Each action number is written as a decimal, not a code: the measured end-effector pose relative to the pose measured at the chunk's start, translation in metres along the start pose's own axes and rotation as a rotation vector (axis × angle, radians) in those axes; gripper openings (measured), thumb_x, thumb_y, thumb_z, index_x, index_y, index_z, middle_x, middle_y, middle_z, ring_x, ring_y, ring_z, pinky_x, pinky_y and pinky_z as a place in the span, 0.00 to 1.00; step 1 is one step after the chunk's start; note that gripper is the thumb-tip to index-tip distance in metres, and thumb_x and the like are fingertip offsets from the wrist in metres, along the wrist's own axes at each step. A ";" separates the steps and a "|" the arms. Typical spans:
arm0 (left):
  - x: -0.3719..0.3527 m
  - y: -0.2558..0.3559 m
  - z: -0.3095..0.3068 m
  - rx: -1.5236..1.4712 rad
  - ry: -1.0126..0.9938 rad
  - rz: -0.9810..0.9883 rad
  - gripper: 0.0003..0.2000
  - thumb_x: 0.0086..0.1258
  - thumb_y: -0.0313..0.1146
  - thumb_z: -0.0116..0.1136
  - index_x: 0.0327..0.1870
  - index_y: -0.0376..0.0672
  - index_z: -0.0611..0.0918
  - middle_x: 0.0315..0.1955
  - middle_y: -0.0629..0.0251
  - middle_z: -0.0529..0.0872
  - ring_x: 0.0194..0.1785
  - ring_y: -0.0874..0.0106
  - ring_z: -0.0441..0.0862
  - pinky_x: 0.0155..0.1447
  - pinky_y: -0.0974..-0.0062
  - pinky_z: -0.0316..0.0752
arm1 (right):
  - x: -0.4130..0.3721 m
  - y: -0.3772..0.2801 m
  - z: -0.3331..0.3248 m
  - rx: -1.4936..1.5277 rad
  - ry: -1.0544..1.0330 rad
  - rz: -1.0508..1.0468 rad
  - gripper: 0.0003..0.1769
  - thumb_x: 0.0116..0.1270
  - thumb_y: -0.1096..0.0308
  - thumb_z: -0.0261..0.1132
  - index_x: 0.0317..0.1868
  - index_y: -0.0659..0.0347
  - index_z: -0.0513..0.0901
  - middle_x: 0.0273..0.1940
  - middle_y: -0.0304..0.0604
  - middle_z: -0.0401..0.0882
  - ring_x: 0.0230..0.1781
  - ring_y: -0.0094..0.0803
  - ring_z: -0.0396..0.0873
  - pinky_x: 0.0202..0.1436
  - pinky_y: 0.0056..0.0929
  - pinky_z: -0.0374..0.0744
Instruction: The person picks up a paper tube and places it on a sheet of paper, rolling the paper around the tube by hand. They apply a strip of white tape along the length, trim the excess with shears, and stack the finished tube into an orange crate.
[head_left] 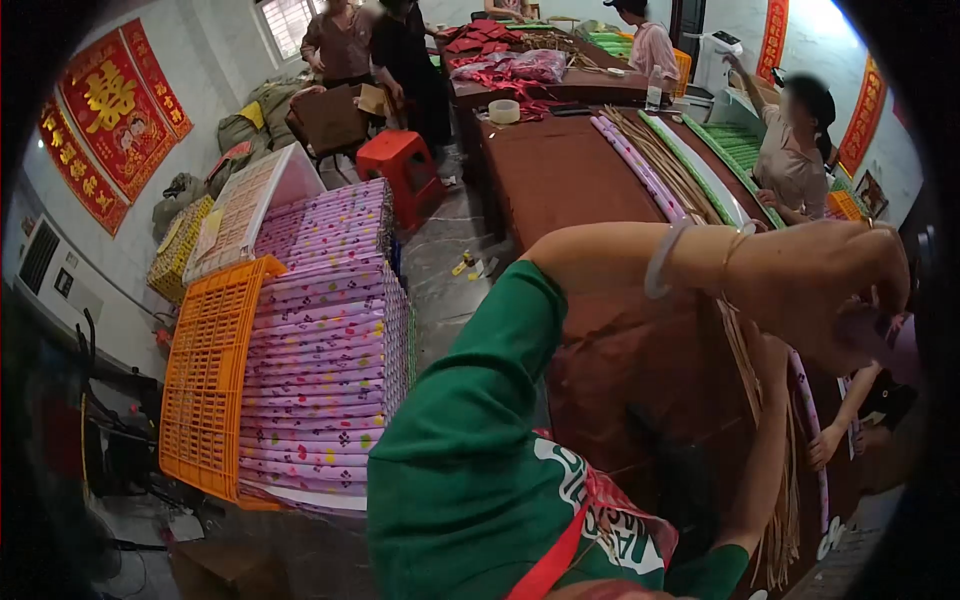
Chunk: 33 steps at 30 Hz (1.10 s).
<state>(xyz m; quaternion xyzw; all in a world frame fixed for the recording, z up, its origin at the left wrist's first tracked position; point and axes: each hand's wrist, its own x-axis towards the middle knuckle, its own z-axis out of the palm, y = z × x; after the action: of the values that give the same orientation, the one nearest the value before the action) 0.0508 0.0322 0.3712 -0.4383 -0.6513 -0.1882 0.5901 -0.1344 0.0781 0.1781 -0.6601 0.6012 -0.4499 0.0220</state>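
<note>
Because brown strips [782, 520] lie loose beside the purple roll [806, 410] at right, the right hand [766, 350] could snag them; whether it or the left hand [835, 285] grips anything, I cannot tell.

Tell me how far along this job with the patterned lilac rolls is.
Done, by the look of it: the stack of patterned lilac rolls beside the orange plastic crate.
In hand: the right hand is at the long, thin brown strips; the left hand is raised, its hold unclear.
Left: those strips, loose on the brown-covered table, probably await use; the total can't be judged.
</note>
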 end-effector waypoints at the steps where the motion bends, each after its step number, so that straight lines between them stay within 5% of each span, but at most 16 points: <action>1: 0.003 0.005 -0.008 -0.003 -0.003 0.002 0.22 0.43 0.30 0.70 0.38 0.40 0.71 0.32 0.62 0.75 0.34 0.67 0.76 0.36 0.75 0.74 | -0.002 0.007 0.000 -0.096 0.009 0.009 0.16 0.69 0.62 0.55 0.50 0.66 0.75 0.49 0.44 0.76 0.48 0.38 0.75 0.53 0.31 0.72; 5: 0.008 0.014 -0.058 -0.191 0.090 -0.176 0.26 0.42 0.25 0.72 0.43 0.39 0.70 0.35 0.66 0.77 0.37 0.74 0.79 0.42 0.79 0.76 | 0.033 -0.023 0.022 0.003 0.017 0.026 0.14 0.62 0.71 0.62 0.46 0.68 0.76 0.51 0.48 0.75 0.50 0.42 0.74 0.53 0.33 0.71; 7: -0.003 0.047 -0.135 0.022 -0.002 -0.206 0.28 0.42 0.20 0.72 0.45 0.38 0.70 0.36 0.67 0.78 0.36 0.76 0.79 0.41 0.79 0.76 | 0.061 -0.069 0.004 -0.270 0.211 -0.437 0.17 0.57 0.68 0.67 0.44 0.63 0.72 0.34 0.44 0.72 0.34 0.40 0.75 0.37 0.32 0.74; 9: -0.029 0.045 -0.195 -0.190 0.013 -0.233 0.24 0.63 0.32 0.55 0.59 0.34 0.65 0.52 0.56 0.75 0.56 0.59 0.73 0.63 0.57 0.68 | 0.066 -0.074 -0.018 -0.233 0.252 -0.415 0.17 0.50 0.71 0.69 0.39 0.61 0.73 0.34 0.47 0.72 0.33 0.43 0.75 0.34 0.33 0.73; 10: -0.019 0.059 -0.170 -0.652 0.097 -0.221 0.23 0.61 0.29 0.52 0.57 0.32 0.65 0.52 0.56 0.74 0.54 0.61 0.74 0.62 0.56 0.69 | 0.062 -0.081 -0.029 -0.325 0.274 -0.402 0.18 0.48 0.71 0.70 0.38 0.60 0.72 0.33 0.46 0.72 0.33 0.44 0.74 0.33 0.34 0.73; 13: -0.112 0.051 -0.204 -0.571 0.364 -0.337 0.23 0.61 0.37 0.54 0.56 0.37 0.71 0.57 0.60 0.71 0.59 0.63 0.70 0.68 0.53 0.57 | 0.026 -0.102 -0.048 -0.662 0.296 -0.378 0.16 0.46 0.71 0.67 0.35 0.59 0.72 0.31 0.44 0.72 0.30 0.43 0.74 0.30 0.36 0.73; 15: -0.202 0.053 -0.170 -0.379 0.853 -0.919 0.26 0.65 0.43 0.55 0.60 0.38 0.69 0.62 0.58 0.67 0.66 0.63 0.62 0.71 0.56 0.52 | -0.016 -0.098 -0.049 -0.851 0.235 -0.277 0.10 0.48 0.70 0.62 0.31 0.58 0.71 0.30 0.42 0.72 0.30 0.39 0.75 0.29 0.36 0.73; 16: -0.233 0.045 -0.135 -0.299 0.835 -1.063 0.21 0.67 0.41 0.54 0.57 0.40 0.71 0.55 0.60 0.74 0.59 0.64 0.70 0.66 0.61 0.61 | -0.039 -0.091 -0.045 -0.925 0.190 -0.125 0.12 0.45 0.68 0.64 0.31 0.57 0.71 0.30 0.42 0.72 0.30 0.39 0.75 0.31 0.37 0.74; 18: -0.308 0.063 -0.070 -0.051 0.805 -1.785 0.08 0.67 0.32 0.55 0.43 0.40 0.77 0.37 0.67 0.79 0.42 0.74 0.77 0.42 0.77 0.75 | -0.089 -0.066 -0.049 -1.018 0.167 0.038 0.12 0.44 0.70 0.64 0.30 0.56 0.71 0.29 0.39 0.72 0.31 0.37 0.75 0.31 0.35 0.75; 19: -0.314 0.079 -0.024 -0.098 0.673 -1.680 0.07 0.67 0.30 0.56 0.42 0.39 0.77 0.36 0.67 0.79 0.41 0.75 0.77 0.40 0.75 0.75 | -0.118 -0.053 -0.053 -1.089 0.149 0.118 0.12 0.44 0.70 0.64 0.29 0.56 0.71 0.29 0.38 0.71 0.30 0.36 0.75 0.31 0.34 0.75; 21: -0.299 0.084 0.036 0.008 0.010 -1.391 0.10 0.64 0.26 0.57 0.45 0.37 0.76 0.41 0.62 0.77 0.43 0.72 0.76 0.42 0.75 0.75 | -0.166 -0.037 -0.064 -1.187 0.142 0.255 0.09 0.46 0.70 0.63 0.29 0.55 0.72 0.28 0.37 0.72 0.30 0.35 0.76 0.30 0.31 0.76; 23: -0.268 0.060 0.080 0.302 -0.292 -0.788 0.17 0.59 0.27 0.62 0.49 0.40 0.75 0.43 0.60 0.76 0.46 0.66 0.75 0.50 0.71 0.72 | -0.206 -0.033 -0.065 -1.271 0.122 0.334 0.07 0.48 0.70 0.61 0.29 0.55 0.72 0.27 0.37 0.73 0.31 0.33 0.76 0.30 0.29 0.76; 25: -0.255 0.035 0.115 0.383 -0.460 -0.636 0.23 0.53 0.29 0.66 0.53 0.43 0.74 0.44 0.59 0.76 0.49 0.61 0.73 0.54 0.66 0.69 | -0.233 -0.036 -0.060 -1.294 0.088 0.406 0.07 0.49 0.70 0.61 0.30 0.55 0.72 0.28 0.37 0.73 0.32 0.33 0.76 0.30 0.29 0.76; 31: -0.301 -0.006 0.154 -0.073 -0.869 -0.546 0.16 0.54 0.33 0.63 0.42 0.42 0.74 0.41 0.57 0.78 0.46 0.59 0.76 0.49 0.64 0.72 | -0.274 -0.017 -0.035 -1.280 0.062 0.483 0.03 0.52 0.68 0.57 0.29 0.53 0.72 0.26 0.35 0.69 0.29 0.30 0.74 0.27 0.28 0.74; 33: -0.316 -0.009 0.161 -0.095 -1.123 -0.776 0.15 0.58 0.31 0.58 0.47 0.39 0.74 0.40 0.53 0.79 0.45 0.54 0.76 0.49 0.61 0.72 | -0.280 0.000 -0.030 -1.226 0.050 0.501 0.10 0.48 0.65 0.63 0.31 0.52 0.72 0.27 0.36 0.70 0.32 0.31 0.75 0.30 0.29 0.75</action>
<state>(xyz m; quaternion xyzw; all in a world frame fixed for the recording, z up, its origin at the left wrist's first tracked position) -0.0795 0.0399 0.0410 -0.2296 -0.9598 -0.1583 0.0327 -0.1169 0.3209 0.0371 -0.3826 0.8840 -0.0230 -0.2677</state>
